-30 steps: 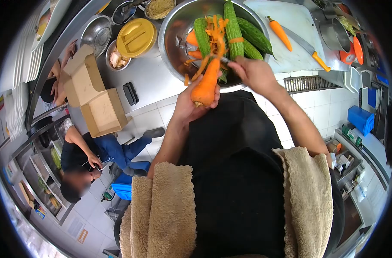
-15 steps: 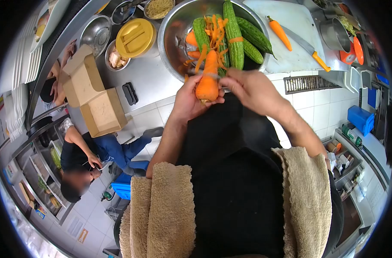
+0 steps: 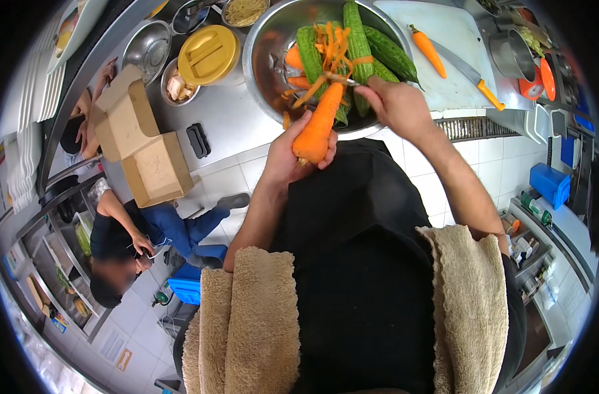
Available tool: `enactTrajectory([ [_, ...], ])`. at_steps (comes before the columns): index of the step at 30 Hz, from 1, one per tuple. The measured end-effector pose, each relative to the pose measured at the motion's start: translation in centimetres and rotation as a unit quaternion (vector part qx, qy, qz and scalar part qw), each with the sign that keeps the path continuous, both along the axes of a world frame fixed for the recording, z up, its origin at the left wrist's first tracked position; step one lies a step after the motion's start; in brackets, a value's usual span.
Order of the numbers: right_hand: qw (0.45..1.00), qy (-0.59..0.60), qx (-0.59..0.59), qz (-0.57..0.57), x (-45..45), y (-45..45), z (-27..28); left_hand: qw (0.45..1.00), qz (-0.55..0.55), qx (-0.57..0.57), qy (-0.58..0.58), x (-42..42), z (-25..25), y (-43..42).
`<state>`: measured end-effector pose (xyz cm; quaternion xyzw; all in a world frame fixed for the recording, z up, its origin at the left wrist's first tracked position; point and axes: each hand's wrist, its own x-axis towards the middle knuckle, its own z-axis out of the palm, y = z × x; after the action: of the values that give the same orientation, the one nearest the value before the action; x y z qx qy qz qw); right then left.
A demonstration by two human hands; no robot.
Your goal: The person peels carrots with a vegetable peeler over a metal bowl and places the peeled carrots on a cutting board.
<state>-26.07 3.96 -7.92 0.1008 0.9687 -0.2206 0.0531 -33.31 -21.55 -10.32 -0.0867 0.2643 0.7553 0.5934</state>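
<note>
- The step in hand looks like peeling: the left hand (image 3: 294, 156) steadies a carrot (image 3: 320, 126) while the right hand (image 3: 402, 107) works a peeler (image 3: 342, 79) by its narrow end.
- The left hand is curled round the carrot's thick end, thumb along one side and fingertips on the other; its hold seems firm.
- The right hand is closed on the peeler's handle; the blade lies near the carrot's tip, but peel and blur make it hard to say whether the two touch.
- The carrot sits tilted at the near rim of a large steel bowl (image 3: 268, 52), its thin end over the bowl.
- As I judge it, another stroke calls for the blade laid flat on the skin, the left fingers kept clear of its path, and a slight turn of the carrot to bring round a fresh strip.
- Inside the large steel bowl lie long green gourds (image 3: 358, 51), orange pieces (image 3: 293, 58) partly hidden beside them, and a heap of peelings (image 3: 330, 41) on top.
- On the bench (image 3: 228, 121), a small metal bowl (image 3: 168, 97) holds pale chunks (image 3: 178, 86), with a yellow-lidded tub (image 3: 209, 56) just beside it.
- Farther back, another bowl holds pale shreds (image 3: 245, 11).
- A cardboard box (image 3: 156, 172) stands with its lid folded back.
</note>
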Motion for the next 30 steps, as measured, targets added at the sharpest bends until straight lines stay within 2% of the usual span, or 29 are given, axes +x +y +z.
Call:
enactTrajectory([
  [3, 0.999, 0.01, -0.011, -0.038, -0.3, 1.4, -1.7, 0.999, 0.014, 0.044, 0.0, -0.2, 0.4, 0.1],
  [6, 0.996, 0.004, -0.059, -0.073, -0.4, 1.0, -0.8, 0.998, 0.051, 0.007, -0.036, -0.2, 0.4, 0.3],
  [9, 0.988, -0.011, -0.141, -0.065, 0.0, -0.7, 2.3, 0.997, 0.056, -0.046, -0.032, -0.1, 0.1, 0.4],
  [12, 0.979, 0.019, -0.203, 0.002, 1.1, -3.0, 4.2, 0.997, 0.034, -0.065, 0.004, -0.1, -0.2, 0.4],
  [14, 0.977, 0.004, -0.206, 0.062, 1.7, -4.2, 5.6, 0.997, 0.062, -0.05, -0.006, -0.1, -0.6, 0.5],
  [18, 0.977, 0.024, -0.176, 0.115, 2.2, -5.0, 6.3, 0.996, 0.074, -0.022, -0.045, -0.3, -0.2, 0.7],
  [19, 0.977, 0.039, -0.165, 0.13, 2.3, -4.6, 5.8, 0.999, 0.037, 0.004, -0.015, -0.4, -0.9, 0.4],
  [21, 0.986, 0.045, -0.123, 0.108, 2.3, -3.6, 3.7, 0.997, -0.037, 0.056, 0.047, -0.8, -2.8, -0.6],
  [24, 0.994, 0.053, -0.079, 0.055, 1.2, -1.4, 1.0, 1.0, -0.005, -0.008, 0.002, -0.2, -0.3, 0.5],
  [27, 1.0, -0.011, -0.002, -0.001, -0.2, 0.5, -0.9, 0.998, -0.004, 0.056, -0.027, -0.2, -0.4, 0.6],
  [29, 0.998, -0.045, 0.019, -0.033, -0.5, 1.0, -1.6, 0.998, -0.003, 0.06, -0.036, -0.4, 0.1, 0.7],
  [30, 0.998, -0.048, -0.011, -0.043, -0.8, 0.8, -1.4, 0.997, 0.002, 0.062, -0.039, -0.6, 0.3, 0.8],
])
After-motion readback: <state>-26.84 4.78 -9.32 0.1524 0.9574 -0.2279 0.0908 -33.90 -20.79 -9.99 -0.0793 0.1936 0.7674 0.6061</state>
